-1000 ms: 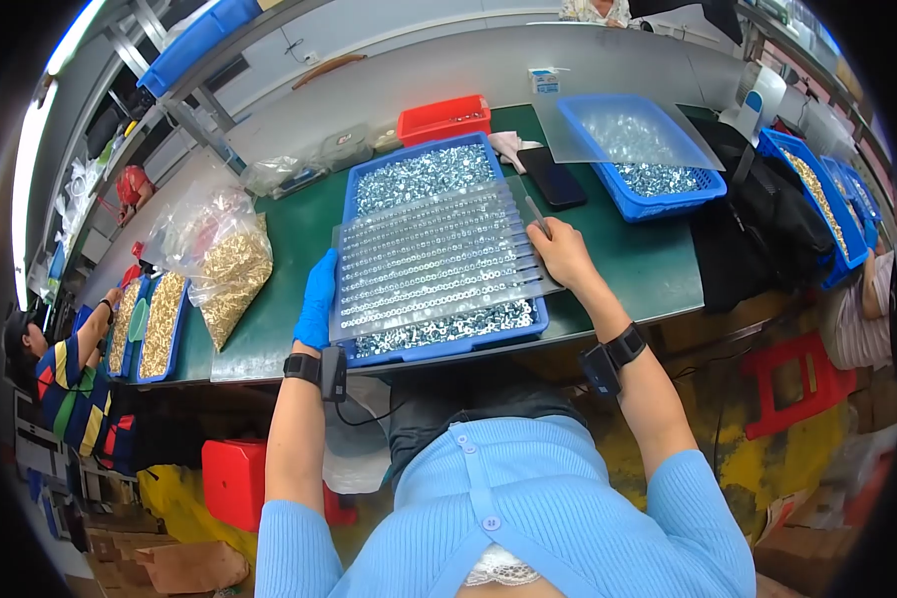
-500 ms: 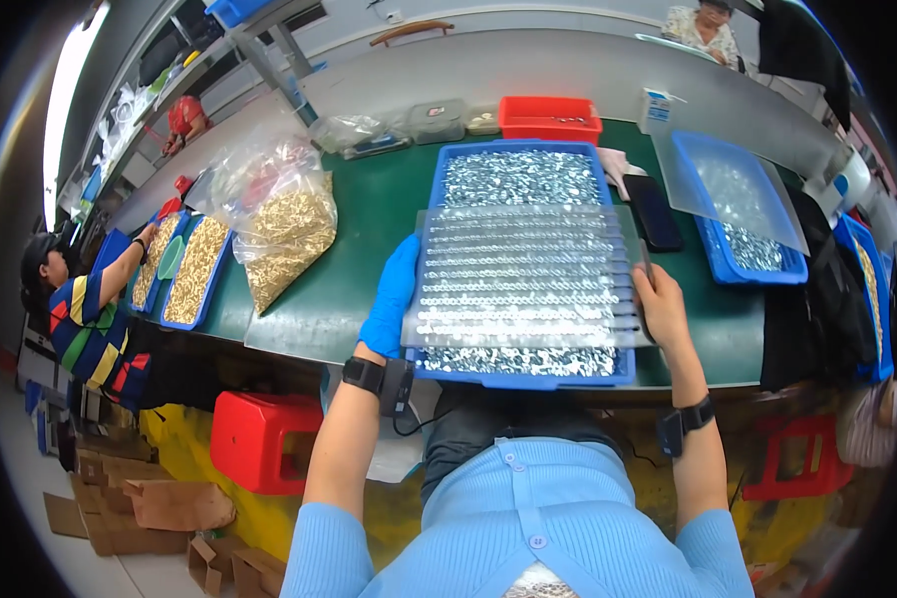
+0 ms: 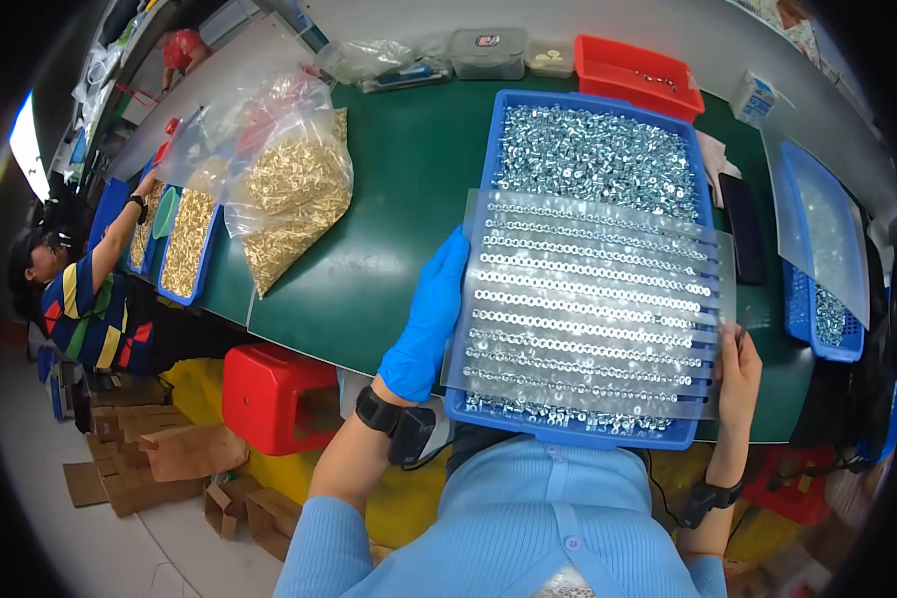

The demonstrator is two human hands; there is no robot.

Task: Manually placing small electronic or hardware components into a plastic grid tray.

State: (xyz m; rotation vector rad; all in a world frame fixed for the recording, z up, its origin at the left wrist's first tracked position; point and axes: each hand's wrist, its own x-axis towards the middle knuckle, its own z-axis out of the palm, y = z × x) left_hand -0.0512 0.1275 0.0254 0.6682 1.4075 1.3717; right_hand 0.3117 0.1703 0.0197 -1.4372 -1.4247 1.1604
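A slotted plate under a clear plastic sheet, with rows of small silvery ring-like metal parts, lies across the front part of a blue tray. Many loose silvery parts fill the tray. My left hand, in a blue glove, holds the plate's left edge, its fingertips partly hidden there. At the lower right edge, my bare right hand grips the plate and sheet between thumb and fingers.
Left on the green table stands a clear bag of brass-coloured parts. Beyond it a co-worker reaches toward blue trays. A red bin stands behind; a phone and another blue tray are right.
The whole view has shifted and turned, placing the tray and plate further right and tilted in the picture. My right hand sits lower along the plate's right edge. Both hands keep hold.
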